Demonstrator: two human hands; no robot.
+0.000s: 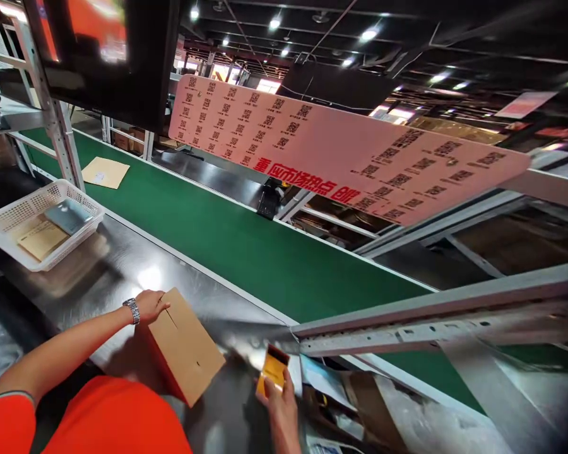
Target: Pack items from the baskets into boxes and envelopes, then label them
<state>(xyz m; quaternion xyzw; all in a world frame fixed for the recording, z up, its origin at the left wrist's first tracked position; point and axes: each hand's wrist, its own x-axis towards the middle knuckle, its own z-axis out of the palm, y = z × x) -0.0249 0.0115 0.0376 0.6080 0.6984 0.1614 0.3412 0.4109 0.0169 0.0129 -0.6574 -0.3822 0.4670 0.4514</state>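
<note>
A brown cardboard box (187, 350) stands tilted in view on the metal worktop (123, 271), its top face closed. My left hand (150, 307), with a metal watch on the wrist, grips the far left corner of the box, one finger lying on its top. To the right of the box, my right hand (279, 403) is closed around a small flat yellow-orange item with a dark end (274, 367). Its exact kind cannot be made out. The two hands are apart, and the yellow-orange item does not touch the box.
A white perforated basket (82, 230) holding flat packets stands at the left. Beyond the worktop runs a green conveyor belt (208, 233) carrying a tan envelope (105, 173). A pink board with codes (331, 142), a monitor (104, 57) and a metal frame bar (407, 325) border the space.
</note>
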